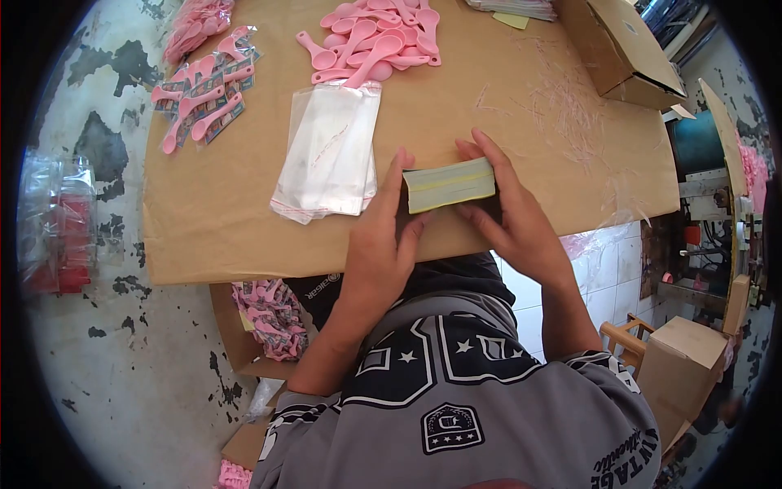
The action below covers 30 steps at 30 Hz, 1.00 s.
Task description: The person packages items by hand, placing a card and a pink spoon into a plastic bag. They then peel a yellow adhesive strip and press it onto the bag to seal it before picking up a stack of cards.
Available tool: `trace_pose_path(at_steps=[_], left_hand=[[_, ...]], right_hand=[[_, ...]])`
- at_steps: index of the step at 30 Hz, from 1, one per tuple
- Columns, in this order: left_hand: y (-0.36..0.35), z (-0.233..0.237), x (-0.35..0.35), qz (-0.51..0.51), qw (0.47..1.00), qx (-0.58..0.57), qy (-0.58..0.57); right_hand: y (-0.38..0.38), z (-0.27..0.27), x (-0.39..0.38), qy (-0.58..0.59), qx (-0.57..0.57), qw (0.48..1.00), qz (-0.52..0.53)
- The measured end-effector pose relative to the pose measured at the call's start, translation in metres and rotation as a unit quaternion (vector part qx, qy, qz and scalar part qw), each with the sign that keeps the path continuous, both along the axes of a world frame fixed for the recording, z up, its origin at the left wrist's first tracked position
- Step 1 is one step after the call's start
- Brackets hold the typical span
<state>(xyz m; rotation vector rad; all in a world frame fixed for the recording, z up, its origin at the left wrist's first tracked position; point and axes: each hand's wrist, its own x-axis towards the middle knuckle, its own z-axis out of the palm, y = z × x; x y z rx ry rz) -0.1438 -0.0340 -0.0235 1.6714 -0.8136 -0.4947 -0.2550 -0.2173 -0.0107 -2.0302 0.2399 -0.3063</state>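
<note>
Between my two hands, over the table's front edge, is a thick stack of cards (450,185) with pale grey-green edges and a yellow line. My left hand (386,226) presses on the stack's left end, its thumb below. On the right end, my right hand (515,213) holds it with fingers above and thumb underneath. Left of the stack lie clear plastic bags (327,151) in a flat pile. Behind them is a heap of pink spoons (379,45). At the far left, more pink spoons lie on small printed cards (204,98).
Brown paper covers the table (220,236). Thin pink scraps (566,106) are scattered at its right. A cardboard box (615,49) stands at the back right corner. Below the table's left front edge, an open box holds packed pink items (273,318). Another carton (683,359) is at the lower right.
</note>
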Motion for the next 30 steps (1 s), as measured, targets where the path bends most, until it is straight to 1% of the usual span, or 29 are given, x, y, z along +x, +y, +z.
trace_pose_path(at_steps=[3, 6, 9, 10, 13, 16, 19, 22, 25, 28, 30], left_hand=[[0.003, -0.002, 0.007, -0.007, 0.998, 0.010, 0.067], [0.001, -0.003, 0.008, 0.008, 0.992, -0.075, 0.100], [0.000, 0.013, 0.005, -0.002, 0.967, -0.126, 0.220], [-0.002, 0.021, 0.003, 0.003, 0.955, -0.151, 0.254], [-0.003, 0.022, 0.010, -0.001, 0.940, -0.160, 0.302], [-0.004, 0.018, 0.012, 0.003, 0.928, -0.182, 0.326], [-0.004, 0.018, 0.015, 0.003, 0.932, -0.170, 0.321], [0.000, 0.018, 0.019, -0.004, 0.942, -0.149, 0.300], [-0.003, 0.016, 0.011, 0.019, 0.938, -0.163, 0.305], [-0.006, 0.014, -0.002, 0.030, 0.917, -0.182, 0.354], [-0.005, 0.009, -0.009, 0.030, 0.899, -0.187, 0.396]], right_hand=[[-0.008, 0.008, 0.001, 0.020, 0.111, 0.993, 0.017], [-0.014, 0.002, 0.001, -0.029, 0.172, 0.984, 0.030], [-0.017, 0.017, 0.002, -0.016, 0.336, 0.941, 0.034], [-0.016, 0.024, 0.004, 0.001, 0.342, 0.939, 0.018], [-0.013, 0.029, 0.009, 0.010, 0.393, 0.919, -0.016], [-0.012, 0.028, 0.012, 0.006, 0.397, 0.917, -0.032], [-0.012, 0.029, 0.012, 0.014, 0.392, 0.919, -0.036], [-0.013, 0.029, 0.012, 0.009, 0.387, 0.922, -0.018], [-0.012, 0.028, 0.015, -0.022, 0.386, 0.922, -0.034], [-0.014, 0.033, 0.022, -0.019, 0.353, 0.934, -0.050], [-0.024, 0.038, 0.028, 0.019, 0.326, 0.945, -0.013]])
